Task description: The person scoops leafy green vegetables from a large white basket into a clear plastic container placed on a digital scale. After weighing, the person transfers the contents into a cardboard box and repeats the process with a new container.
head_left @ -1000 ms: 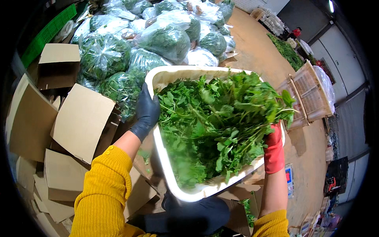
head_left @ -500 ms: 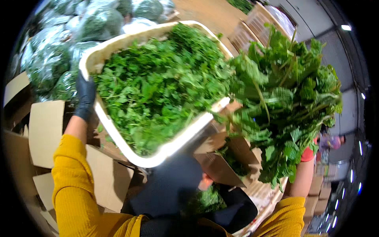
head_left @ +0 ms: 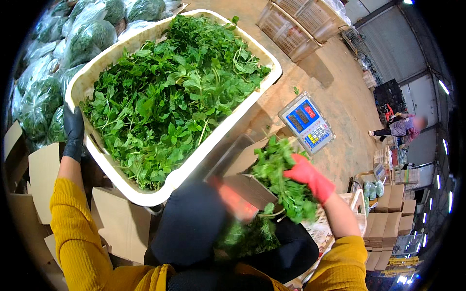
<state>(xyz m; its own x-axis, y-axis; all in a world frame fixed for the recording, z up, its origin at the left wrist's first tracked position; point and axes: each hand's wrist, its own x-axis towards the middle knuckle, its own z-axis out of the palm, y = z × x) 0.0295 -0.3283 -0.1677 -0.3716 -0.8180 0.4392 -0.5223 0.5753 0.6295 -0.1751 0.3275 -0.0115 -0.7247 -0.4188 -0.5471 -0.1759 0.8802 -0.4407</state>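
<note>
I see my left hand (head_left: 74, 132), in a black glove, curled over the rim of a cream tub (head_left: 221, 130) heaped with leafy greens (head_left: 170, 92). My right hand (head_left: 307, 177), red-gloved, seems clenched around a loose bunch (head_left: 284, 186) over a cardboard box (head_left: 242, 179) beside a scale (head_left: 307, 122). Light, limp, bruisable; best gathered by the stems.

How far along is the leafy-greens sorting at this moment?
Done: a pile of filled clear bags of greens lies at upper left. In hand: the right hand, in a red glove, holds a bunch of greens over a cardboard box beside the scale; the left hand, in a black glove, grips the white tub. Left: the tub is heaped nearly full.
</note>
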